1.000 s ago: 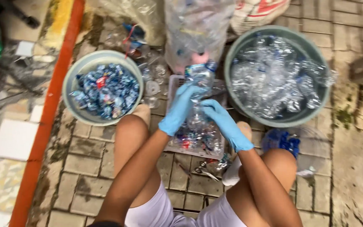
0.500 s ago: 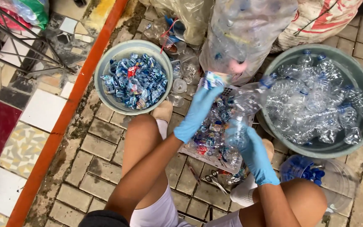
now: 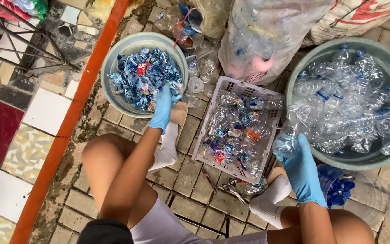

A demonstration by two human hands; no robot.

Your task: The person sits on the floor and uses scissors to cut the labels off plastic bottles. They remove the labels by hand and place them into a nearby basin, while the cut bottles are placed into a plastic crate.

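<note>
My left hand (image 3: 162,107) releases blue plastic labels at the grey round basin's (image 3: 113,54) near rim; my right hand (image 3: 301,169) grips a crushed clear plastic bottle (image 3: 286,143)—I judge holding it low over the green tub (image 3: 294,86) best.

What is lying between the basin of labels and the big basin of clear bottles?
In the head view, a white plastic crate of crushed bottles lies between the left basin and right basin.

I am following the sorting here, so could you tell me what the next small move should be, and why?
Probably let the clear bottle drop into the right basin: the right hand holds it at that rim, while the left hand is over the basin of labels.
</note>
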